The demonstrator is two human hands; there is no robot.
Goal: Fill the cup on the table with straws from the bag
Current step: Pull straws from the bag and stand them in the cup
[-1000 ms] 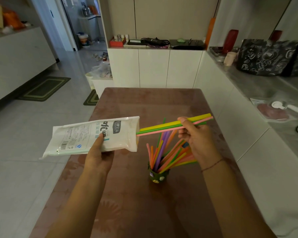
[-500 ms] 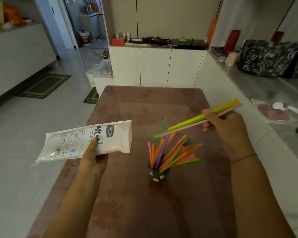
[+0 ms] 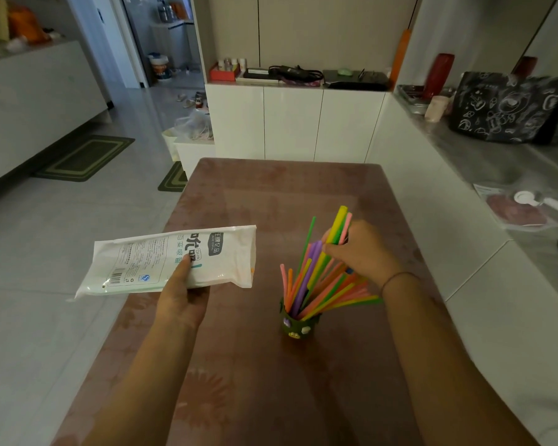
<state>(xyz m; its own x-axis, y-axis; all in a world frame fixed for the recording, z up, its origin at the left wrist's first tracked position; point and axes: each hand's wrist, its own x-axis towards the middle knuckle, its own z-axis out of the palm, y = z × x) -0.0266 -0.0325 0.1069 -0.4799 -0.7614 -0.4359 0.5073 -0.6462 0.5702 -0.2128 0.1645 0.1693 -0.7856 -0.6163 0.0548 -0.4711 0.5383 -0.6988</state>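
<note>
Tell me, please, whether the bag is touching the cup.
Apart. The head view shows the bag, gripped by the left hand, held left of the cup, with bare table plainly visible between them.

White bag (image 3: 171,260), dark green cup (image 3: 298,326), straws (image 3: 319,284) (pink, orange, yellow, green, purple), reddish-brown mottled table (image 3: 271,194).
</note>
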